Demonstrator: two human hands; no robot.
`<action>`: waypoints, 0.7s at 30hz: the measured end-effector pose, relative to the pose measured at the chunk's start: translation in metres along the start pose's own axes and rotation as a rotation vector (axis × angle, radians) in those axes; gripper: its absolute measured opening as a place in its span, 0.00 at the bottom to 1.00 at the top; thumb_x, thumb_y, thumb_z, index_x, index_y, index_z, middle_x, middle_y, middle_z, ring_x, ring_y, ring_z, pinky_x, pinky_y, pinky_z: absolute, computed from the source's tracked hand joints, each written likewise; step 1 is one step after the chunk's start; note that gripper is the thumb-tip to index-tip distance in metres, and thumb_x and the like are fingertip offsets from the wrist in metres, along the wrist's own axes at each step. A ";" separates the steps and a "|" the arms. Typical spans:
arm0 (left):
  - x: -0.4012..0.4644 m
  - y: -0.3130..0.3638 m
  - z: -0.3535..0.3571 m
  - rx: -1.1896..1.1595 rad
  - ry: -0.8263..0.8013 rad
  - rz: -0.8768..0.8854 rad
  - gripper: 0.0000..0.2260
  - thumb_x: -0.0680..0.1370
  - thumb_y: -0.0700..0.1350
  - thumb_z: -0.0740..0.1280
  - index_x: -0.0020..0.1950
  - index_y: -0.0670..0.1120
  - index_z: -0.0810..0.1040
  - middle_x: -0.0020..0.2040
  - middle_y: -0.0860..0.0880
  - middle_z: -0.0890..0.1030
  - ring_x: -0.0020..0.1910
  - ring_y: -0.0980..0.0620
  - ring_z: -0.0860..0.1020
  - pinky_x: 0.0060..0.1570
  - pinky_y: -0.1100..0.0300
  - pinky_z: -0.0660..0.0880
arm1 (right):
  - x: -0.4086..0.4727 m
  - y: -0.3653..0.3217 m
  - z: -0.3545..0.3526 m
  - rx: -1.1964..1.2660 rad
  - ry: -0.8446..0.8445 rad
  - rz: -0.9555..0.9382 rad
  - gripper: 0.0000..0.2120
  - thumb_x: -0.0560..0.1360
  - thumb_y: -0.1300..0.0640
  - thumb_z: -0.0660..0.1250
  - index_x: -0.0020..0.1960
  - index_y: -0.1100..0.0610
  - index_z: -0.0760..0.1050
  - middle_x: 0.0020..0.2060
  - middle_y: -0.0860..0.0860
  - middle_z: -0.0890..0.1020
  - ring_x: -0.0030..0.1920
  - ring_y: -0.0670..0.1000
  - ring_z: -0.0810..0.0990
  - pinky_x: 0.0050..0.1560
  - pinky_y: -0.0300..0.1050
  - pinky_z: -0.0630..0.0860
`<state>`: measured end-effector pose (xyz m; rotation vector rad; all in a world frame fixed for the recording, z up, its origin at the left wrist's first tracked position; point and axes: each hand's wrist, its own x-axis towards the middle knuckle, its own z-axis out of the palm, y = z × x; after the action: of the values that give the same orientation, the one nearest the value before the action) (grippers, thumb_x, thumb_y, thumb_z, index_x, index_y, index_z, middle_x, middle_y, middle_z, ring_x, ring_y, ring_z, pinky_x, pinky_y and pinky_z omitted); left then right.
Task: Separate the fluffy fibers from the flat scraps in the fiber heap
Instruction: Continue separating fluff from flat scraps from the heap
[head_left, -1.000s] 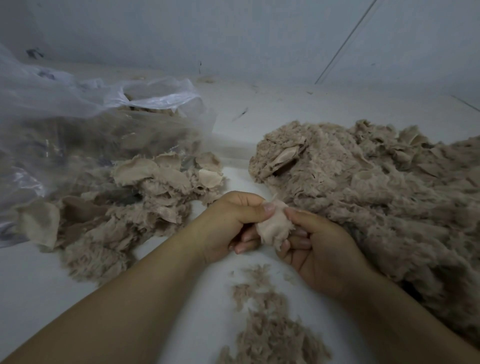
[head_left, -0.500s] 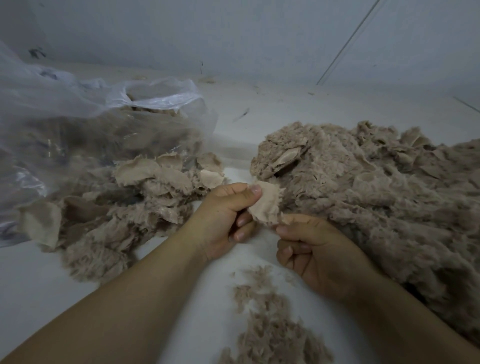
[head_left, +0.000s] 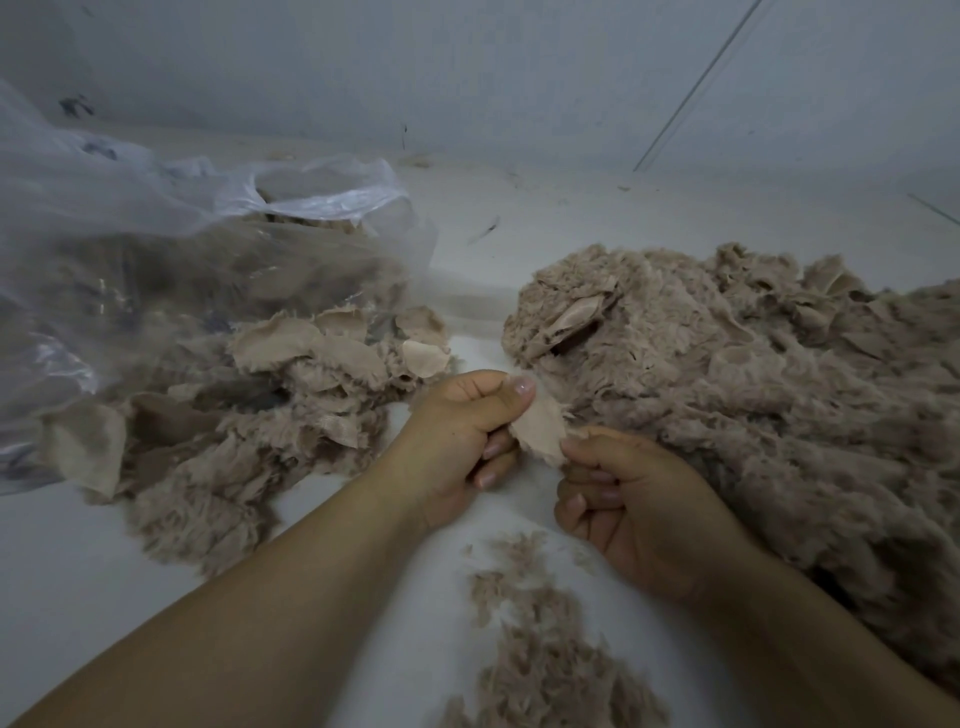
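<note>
A flat beige fabric scrap (head_left: 540, 427), pinched by left hand (head_left: 462, 441) and seemingly right hand (head_left: 628, 504), should be stripped clean, then dropped at nine o'clock.

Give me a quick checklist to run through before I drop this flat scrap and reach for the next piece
1. Flat scrap held by both hands: ok, left hand pinches its upper edge, right hand its lower edge.
2. Scrap stripped of fluff: cannot tell, only the smooth near face shows.
3. Scrap clear of the big fiber heap: cannot tell, its far edge overlaps the heap in the head view.
4. Place for flat scraps: ok, scrap pile lies left beside the plastic bag.
5. Place for fluff: ok, loose fibers lie on the table between the forearms.
</note>
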<state>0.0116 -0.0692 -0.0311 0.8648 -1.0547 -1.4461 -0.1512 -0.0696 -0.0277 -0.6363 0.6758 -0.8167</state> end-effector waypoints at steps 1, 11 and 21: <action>0.001 0.000 0.000 -0.028 0.038 0.009 0.14 0.75 0.48 0.67 0.31 0.46 0.76 0.22 0.49 0.62 0.17 0.54 0.58 0.17 0.66 0.56 | -0.001 0.000 0.001 -0.027 0.003 -0.008 0.06 0.66 0.64 0.67 0.30 0.60 0.78 0.23 0.48 0.62 0.20 0.42 0.59 0.25 0.37 0.69; 0.005 -0.001 0.000 -0.038 0.502 0.183 0.03 0.81 0.39 0.64 0.49 0.39 0.74 0.34 0.43 0.79 0.26 0.47 0.78 0.24 0.60 0.73 | -0.009 -0.006 0.003 -0.166 -0.043 0.016 0.12 0.64 0.57 0.70 0.26 0.63 0.75 0.21 0.49 0.61 0.20 0.44 0.57 0.23 0.37 0.66; 0.005 -0.010 0.012 1.126 -0.088 0.280 0.10 0.70 0.40 0.68 0.49 0.44 0.84 0.51 0.47 0.80 0.50 0.49 0.78 0.51 0.55 0.76 | -0.009 -0.005 0.002 -0.215 -0.125 0.008 0.09 0.69 0.59 0.72 0.31 0.61 0.78 0.24 0.48 0.62 0.22 0.42 0.59 0.28 0.36 0.67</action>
<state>-0.0042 -0.0721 -0.0366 1.3395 -2.0114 -0.5670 -0.1563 -0.0645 -0.0197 -0.8716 0.6564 -0.6955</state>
